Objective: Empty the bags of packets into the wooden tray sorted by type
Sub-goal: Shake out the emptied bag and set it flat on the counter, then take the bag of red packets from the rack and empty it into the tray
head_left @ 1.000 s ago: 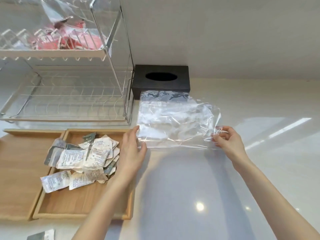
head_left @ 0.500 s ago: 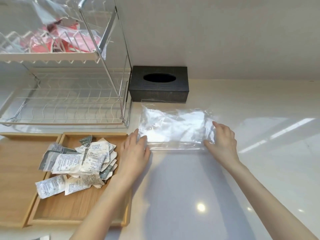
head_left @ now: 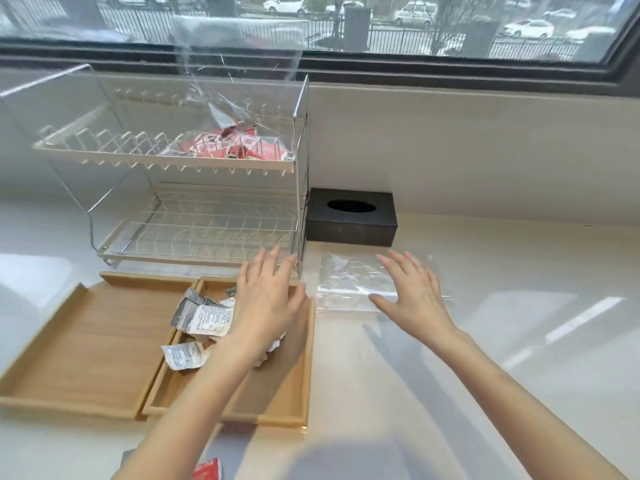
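At frame centre, the left hand hovers spread over the wooden tray of white packets, while the right hand, spread, rests over the empty clear bag on the tabletop.

A home kitchen: a white counter runs under a window at the top of the frame, a two-tier dish rack stands upper left, a black tissue box beside it.

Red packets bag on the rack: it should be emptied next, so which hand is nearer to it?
Left. The left hand hovers over the tray, below the bag; the right hand is farther right, over the empty bag.
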Demonstrator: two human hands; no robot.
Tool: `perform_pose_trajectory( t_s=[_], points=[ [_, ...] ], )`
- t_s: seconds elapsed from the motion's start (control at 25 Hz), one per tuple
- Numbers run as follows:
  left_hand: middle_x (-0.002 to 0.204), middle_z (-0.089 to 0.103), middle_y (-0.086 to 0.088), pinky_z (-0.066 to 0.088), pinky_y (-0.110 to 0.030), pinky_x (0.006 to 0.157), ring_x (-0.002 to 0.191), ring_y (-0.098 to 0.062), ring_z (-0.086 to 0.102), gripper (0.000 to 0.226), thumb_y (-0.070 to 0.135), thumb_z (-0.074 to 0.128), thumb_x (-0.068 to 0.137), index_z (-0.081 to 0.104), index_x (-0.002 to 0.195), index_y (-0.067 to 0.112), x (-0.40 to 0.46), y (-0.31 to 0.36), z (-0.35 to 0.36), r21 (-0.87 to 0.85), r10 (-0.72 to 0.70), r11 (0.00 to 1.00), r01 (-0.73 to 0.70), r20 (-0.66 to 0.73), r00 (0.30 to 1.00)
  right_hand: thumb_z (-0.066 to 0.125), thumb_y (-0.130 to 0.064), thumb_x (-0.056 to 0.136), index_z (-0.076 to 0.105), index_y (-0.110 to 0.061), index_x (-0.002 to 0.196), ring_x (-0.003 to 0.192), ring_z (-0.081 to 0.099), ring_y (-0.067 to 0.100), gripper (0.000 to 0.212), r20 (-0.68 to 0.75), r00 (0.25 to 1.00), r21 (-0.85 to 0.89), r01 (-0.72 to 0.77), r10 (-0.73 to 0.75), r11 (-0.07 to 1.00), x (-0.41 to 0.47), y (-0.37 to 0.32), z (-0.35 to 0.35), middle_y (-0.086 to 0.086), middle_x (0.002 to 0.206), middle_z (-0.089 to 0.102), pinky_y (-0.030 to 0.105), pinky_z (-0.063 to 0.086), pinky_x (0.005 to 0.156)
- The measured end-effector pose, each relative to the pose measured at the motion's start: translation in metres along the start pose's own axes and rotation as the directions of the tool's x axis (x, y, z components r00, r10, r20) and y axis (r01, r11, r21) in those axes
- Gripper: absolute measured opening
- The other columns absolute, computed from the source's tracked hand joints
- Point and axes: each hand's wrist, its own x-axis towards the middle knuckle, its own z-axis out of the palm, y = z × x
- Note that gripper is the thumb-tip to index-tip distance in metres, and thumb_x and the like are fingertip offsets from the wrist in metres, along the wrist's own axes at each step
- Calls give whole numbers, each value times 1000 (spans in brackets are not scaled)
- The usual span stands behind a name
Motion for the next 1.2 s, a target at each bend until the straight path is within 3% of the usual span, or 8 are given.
perform_pose_trajectory(
  t_s=[0.44,0.88,1.0,1.12,1.2],
  points=[
    [157,1,-6,-3,-42,116,144,-23,-4,62,42,33,91,8,144,22,27,-66,-117,161,118,983,-92,-160,980,49,-40,88,24,-28,143,145,5,13,62,-181,971,-10,160,-159,987,34,-130,-39,-4,155,19,38,4,118],
    [156,7,-9,8,-42,115,144,-24,5,65,44,35,91,8,144,18,114,-132,-194,133,179,978,-158,-170,969,50,-38,88,25,-26,143,141,22,15,61,-287,938,103,229,-192,968,114,-221,-71,-3,154,21,38,28,110],
    [156,7,-11,14,-42,115,143,-25,9,69,44,37,90,6,144,14,150,-146,-201,97,162,984,-152,-109,981,51,-32,89,26,-19,143,138,30,19,61,-216,972,260,149,-93,954,151,-234,-76,2,151,30,35,26,110],
    [155,8,-13,19,-44,115,142,-27,13,74,42,40,89,4,144,7,191,-157,-202,-2,103,995,-103,-12,995,50,-30,90,22,-15,144,136,33,24,63,-89,992,462,-42,93,886,193,-236,-77,7,151,31,38,29,109],
    [155,7,-16,20,-44,115,142,-29,14,77,42,41,89,1,143,4,215,-164,-195,-35,50,998,-48,57,997,48,-28,91,21,-9,143,134,34,27,62,-8,981,467,-169,196,868,213,-233,-75,11,150,31,37,32,105]
  ],
)
